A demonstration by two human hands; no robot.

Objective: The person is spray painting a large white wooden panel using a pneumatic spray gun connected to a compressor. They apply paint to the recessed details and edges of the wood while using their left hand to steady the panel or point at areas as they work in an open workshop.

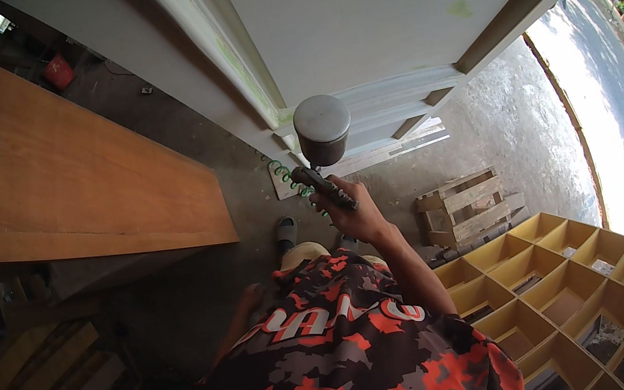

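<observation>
My right hand (359, 213) is wrapped round the grip of a paint spray gun (321, 187). On top of the gun sits a round grey metal cup (322, 120). A green coiled air hose (280, 172) hangs beside the gun. Just ahead stands a large white panelled piece (355, 12) with raised moulding and pale green patches; the gun is held near its lower moulding. Low at my left side, my left hand (251, 298) shows dimly against the shirt, its fingers too dark to make out.
An orange-brown wooden panel (74, 170) stands at the left. To the right are a small wooden crate (465, 208) on the concrete floor (401, 179) and a yellowish gridded wooden frame (555, 294). Farther left lies a red container (59, 72). My sandalled foot (285, 231) is below.
</observation>
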